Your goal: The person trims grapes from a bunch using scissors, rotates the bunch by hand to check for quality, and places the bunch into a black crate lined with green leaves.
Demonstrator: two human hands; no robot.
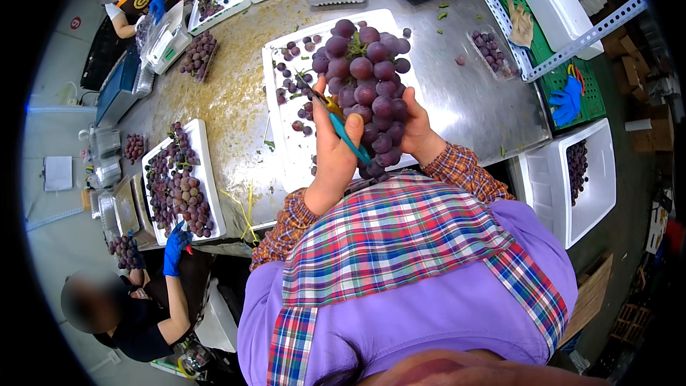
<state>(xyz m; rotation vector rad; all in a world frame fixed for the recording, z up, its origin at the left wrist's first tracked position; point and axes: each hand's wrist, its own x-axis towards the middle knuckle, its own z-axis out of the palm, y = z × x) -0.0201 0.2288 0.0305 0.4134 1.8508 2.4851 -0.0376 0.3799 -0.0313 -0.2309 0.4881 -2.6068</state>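
Left of the left hand point(333, 154), loose grapes point(299, 126) already lie on a white tray point(286, 161); that hand grips teal-handled shears point(331, 105). Between both hands is the bunch point(365, 94), seemingly part-trimmed, not yet set down, the right hand point(420, 129) holding its side. Further right: a grape-filled tub point(490, 55).

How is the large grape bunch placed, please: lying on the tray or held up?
Held up: the grape bunch is between the left hand and right hand, above the white tray.
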